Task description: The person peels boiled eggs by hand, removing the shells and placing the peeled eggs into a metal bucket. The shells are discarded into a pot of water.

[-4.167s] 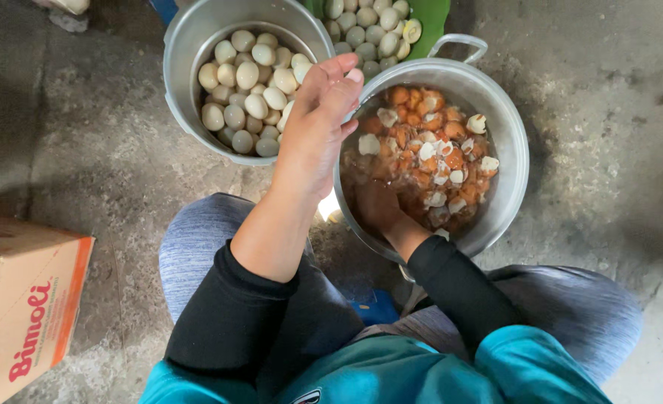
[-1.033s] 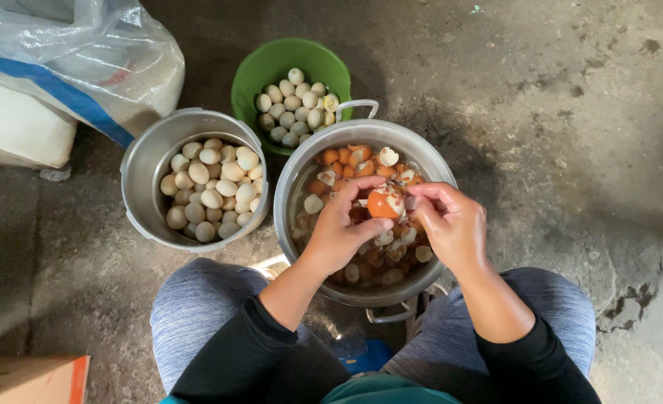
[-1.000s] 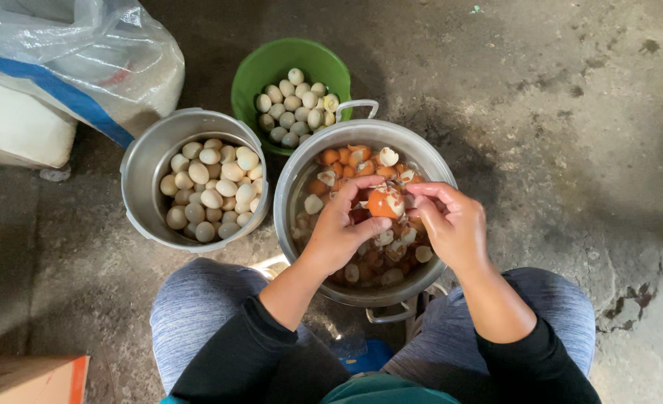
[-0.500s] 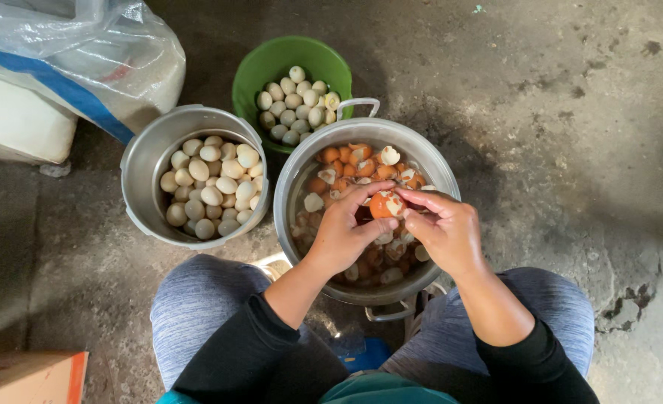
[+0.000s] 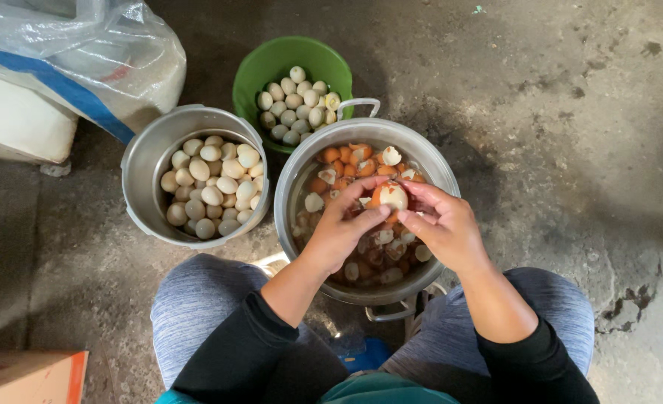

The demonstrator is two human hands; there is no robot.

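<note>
Orange shell still covers part of the egg [image 5: 390, 197], which both hands pinch over the big metal pot [image 5: 436, 168] of shells and unpeeled eggs. The left hand [image 5: 342, 232] has its grip pressed on the egg's near side, and the right hand [image 5: 443, 224] has its grip closed on the other side. A second metal pot [image 5: 146, 161] and a green bucket [image 5: 271, 63], both holding peeled eggs, stand on the concrete floor [image 5: 556, 112] beside a plastic sack [image 5: 84, 52].
</note>
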